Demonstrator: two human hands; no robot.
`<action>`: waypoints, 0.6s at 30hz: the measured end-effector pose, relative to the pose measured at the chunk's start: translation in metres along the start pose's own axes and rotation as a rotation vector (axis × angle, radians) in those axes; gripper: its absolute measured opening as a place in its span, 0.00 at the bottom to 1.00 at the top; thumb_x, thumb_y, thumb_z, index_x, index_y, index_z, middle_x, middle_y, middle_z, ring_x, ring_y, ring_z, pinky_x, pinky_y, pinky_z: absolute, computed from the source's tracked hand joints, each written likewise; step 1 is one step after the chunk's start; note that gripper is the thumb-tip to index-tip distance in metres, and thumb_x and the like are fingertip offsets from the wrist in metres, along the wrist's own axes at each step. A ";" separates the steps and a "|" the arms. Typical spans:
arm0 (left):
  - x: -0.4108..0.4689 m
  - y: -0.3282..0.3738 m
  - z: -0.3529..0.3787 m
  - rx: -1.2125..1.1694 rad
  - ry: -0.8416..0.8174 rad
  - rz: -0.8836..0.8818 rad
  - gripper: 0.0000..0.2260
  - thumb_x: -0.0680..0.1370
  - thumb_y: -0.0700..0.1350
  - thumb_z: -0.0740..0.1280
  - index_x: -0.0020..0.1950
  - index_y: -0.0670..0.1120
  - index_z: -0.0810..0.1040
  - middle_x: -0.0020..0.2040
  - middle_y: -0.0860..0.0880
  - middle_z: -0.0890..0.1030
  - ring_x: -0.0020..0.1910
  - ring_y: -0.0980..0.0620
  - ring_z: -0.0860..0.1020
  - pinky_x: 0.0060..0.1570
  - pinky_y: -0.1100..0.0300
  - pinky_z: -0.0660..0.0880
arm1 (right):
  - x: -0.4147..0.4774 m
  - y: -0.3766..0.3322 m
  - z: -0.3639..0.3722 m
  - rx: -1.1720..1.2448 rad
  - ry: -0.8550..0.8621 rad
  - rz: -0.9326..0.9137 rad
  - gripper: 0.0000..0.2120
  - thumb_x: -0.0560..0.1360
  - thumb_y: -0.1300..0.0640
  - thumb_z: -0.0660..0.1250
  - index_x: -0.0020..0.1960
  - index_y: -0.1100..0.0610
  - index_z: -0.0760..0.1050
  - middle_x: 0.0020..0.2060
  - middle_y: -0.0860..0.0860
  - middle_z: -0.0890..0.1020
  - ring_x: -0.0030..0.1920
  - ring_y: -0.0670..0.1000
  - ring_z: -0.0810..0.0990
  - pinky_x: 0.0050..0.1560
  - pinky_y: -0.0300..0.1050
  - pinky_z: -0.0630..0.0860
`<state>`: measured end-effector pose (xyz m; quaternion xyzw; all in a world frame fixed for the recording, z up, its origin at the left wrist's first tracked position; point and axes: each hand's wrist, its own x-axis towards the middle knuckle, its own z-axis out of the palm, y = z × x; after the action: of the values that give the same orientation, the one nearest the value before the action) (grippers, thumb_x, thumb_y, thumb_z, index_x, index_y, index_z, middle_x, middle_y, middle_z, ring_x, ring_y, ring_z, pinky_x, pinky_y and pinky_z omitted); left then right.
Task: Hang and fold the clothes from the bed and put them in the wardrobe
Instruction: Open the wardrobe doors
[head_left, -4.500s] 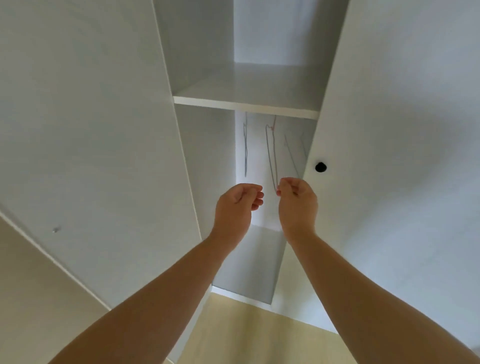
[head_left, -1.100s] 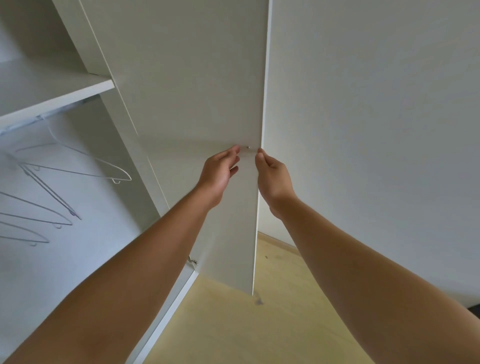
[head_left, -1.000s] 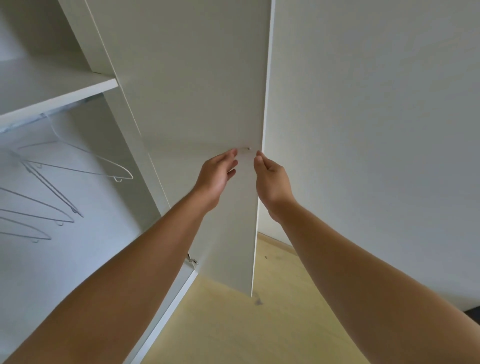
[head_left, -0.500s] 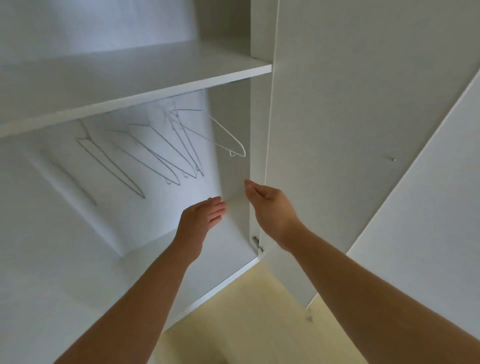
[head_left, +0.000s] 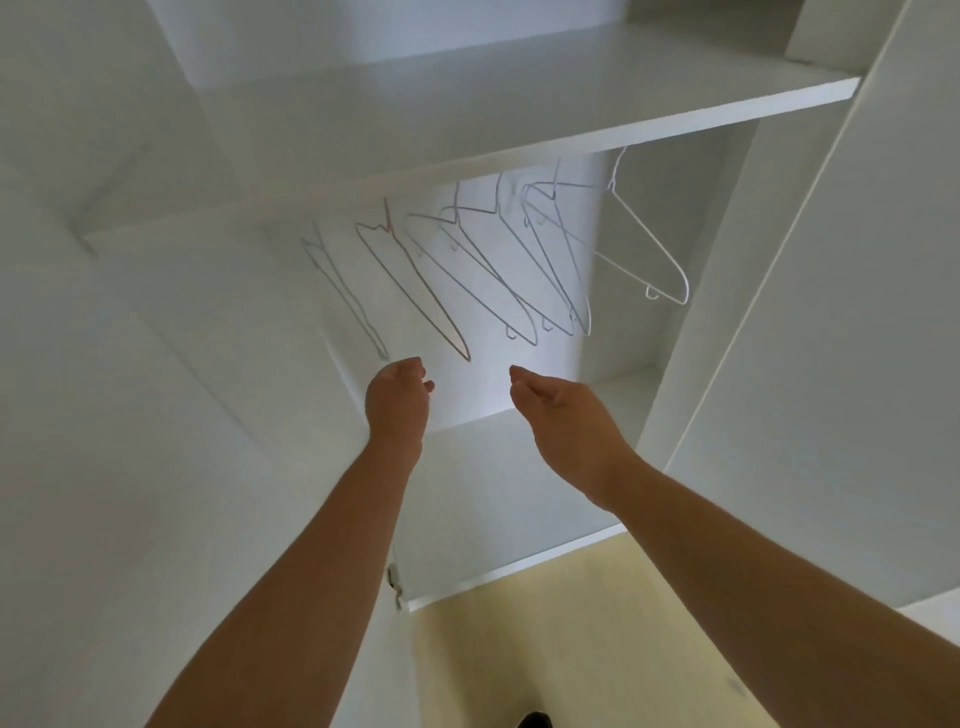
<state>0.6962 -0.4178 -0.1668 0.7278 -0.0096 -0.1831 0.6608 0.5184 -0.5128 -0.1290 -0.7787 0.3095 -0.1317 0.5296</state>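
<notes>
I face an open white wardrobe with a shelf (head_left: 571, 104) above a hanging space. Several bare wire hangers (head_left: 540, 260) hang in a row under the shelf; one (head_left: 415, 291) has a reddish tint, and a white one (head_left: 647, 249) hangs apart at the right. My left hand (head_left: 397, 402) is raised just below the reddish hanger's lower end, fingers curled, holding nothing. My right hand (head_left: 563, 415) is beside it, fingers loosely bent and apart, empty. No clothes or bed are in view.
The wardrobe's right door (head_left: 841, 364) stands open at the right and the left door (head_left: 130, 415) at the left, with a hinge (head_left: 394, 584) low on it. The wardrobe floor panel (head_left: 509, 493) lies below my hands. Pale wooden flooring (head_left: 571, 649) is underneath.
Both hands have left the right door's edge, the door now stands wide open, and my view has swung to the hanger space. My hands rose toward the hangers' lower ends.
</notes>
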 end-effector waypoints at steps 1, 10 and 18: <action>0.014 0.000 -0.002 0.029 0.046 -0.021 0.07 0.81 0.46 0.63 0.49 0.43 0.77 0.45 0.48 0.81 0.53 0.41 0.82 0.55 0.51 0.76 | 0.003 0.000 0.002 -0.010 -0.001 0.007 0.21 0.83 0.46 0.58 0.75 0.46 0.71 0.63 0.37 0.79 0.50 0.31 0.77 0.44 0.21 0.64; 0.109 0.000 -0.008 -0.112 0.004 -0.366 0.37 0.76 0.65 0.69 0.75 0.43 0.67 0.56 0.49 0.75 0.52 0.48 0.76 0.58 0.58 0.75 | 0.025 0.005 0.011 0.066 0.017 0.097 0.19 0.83 0.46 0.60 0.73 0.46 0.73 0.69 0.38 0.75 0.70 0.41 0.71 0.66 0.34 0.62; 0.151 -0.008 -0.014 -0.371 -0.019 -0.385 0.22 0.75 0.54 0.75 0.59 0.41 0.73 0.54 0.40 0.78 0.50 0.46 0.84 0.45 0.55 0.84 | 0.043 0.002 0.023 0.081 0.050 0.131 0.19 0.82 0.44 0.61 0.72 0.46 0.74 0.67 0.39 0.77 0.68 0.42 0.74 0.66 0.36 0.65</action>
<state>0.8391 -0.4420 -0.2124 0.5809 0.1562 -0.3109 0.7359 0.5630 -0.5231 -0.1454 -0.7312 0.3673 -0.1284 0.5603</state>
